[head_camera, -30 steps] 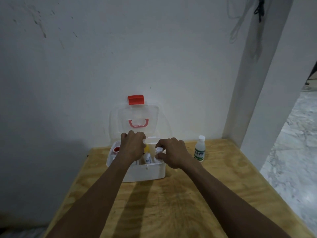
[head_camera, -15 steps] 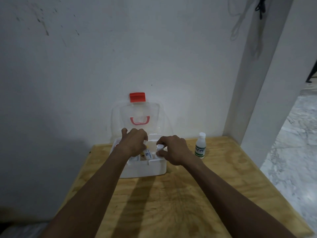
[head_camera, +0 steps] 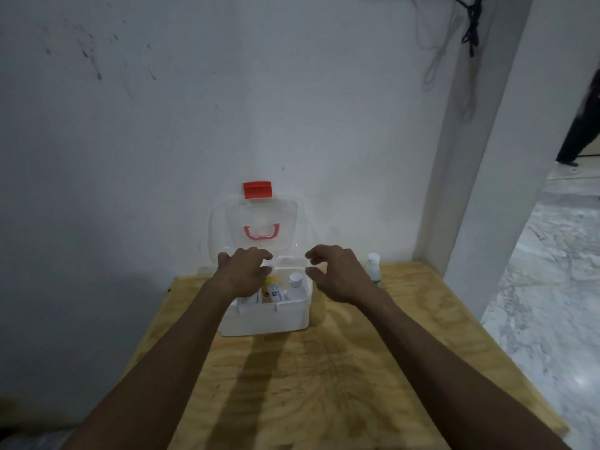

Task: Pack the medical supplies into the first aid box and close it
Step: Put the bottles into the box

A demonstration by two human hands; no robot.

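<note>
A white first aid box (head_camera: 266, 318) stands open at the back of the wooden table, its clear lid (head_camera: 259, 219) upright against the wall with a red latch (head_camera: 257, 190) and red handle (head_camera: 261, 231). Inside I see a yellow-capped bottle (head_camera: 272, 289) and a white-capped bottle (head_camera: 295, 282). My left hand (head_camera: 243, 274) hovers over the box's left half, fingers curled, hiding what lies below. My right hand (head_camera: 337, 274) is above the box's right edge, fingers spread, holding nothing. A white bottle with a green label (head_camera: 373, 269) stands on the table right of the box.
The wooden table (head_camera: 324, 384) runs to a white wall behind and a white pillar (head_camera: 480, 157) at the right rear. Marble floor (head_camera: 552, 287) lies beyond the table's right edge. A black cable (head_camera: 470, 24) hangs high on the wall.
My right hand has let go of the white-capped bottle inside the box and lifted to the right with fingers spread. My left hand has risen slightly over the box.
</note>
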